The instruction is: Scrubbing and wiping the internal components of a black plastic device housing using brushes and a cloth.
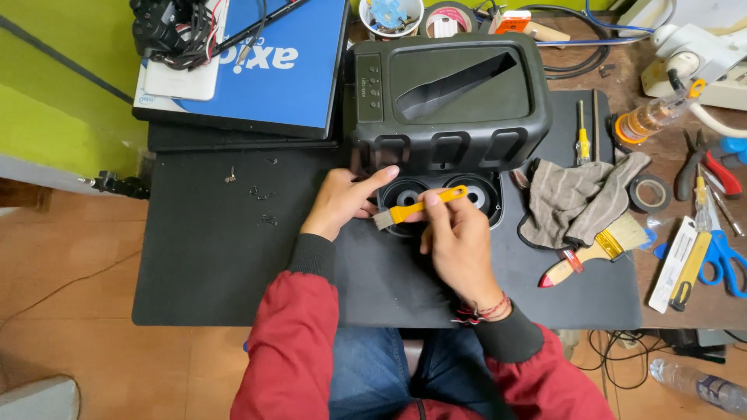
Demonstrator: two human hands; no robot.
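Observation:
A black plastic speaker housing (447, 93) stands on a black work mat (226, 257), with a flat black speaker panel (482, 194) bearing two round cones in front of it. My right hand (459, 241) holds a small yellow-handled brush (416, 208), bristles pointing left over the left cone. My left hand (342, 201) rests on the left edge of that panel, thumb touching the housing's lower corner. Red sleeves with dark cuffs cover both my arms.
A grey rag (580, 198), a wide paintbrush (599, 249) and a tape roll (650, 193) lie right of the panel. Pliers (704, 163), blue scissors (724, 260) and screwdrivers crowd the right edge. A blue laptop box (264, 70) sits at back left. Loose screws (261, 206) dot the mat.

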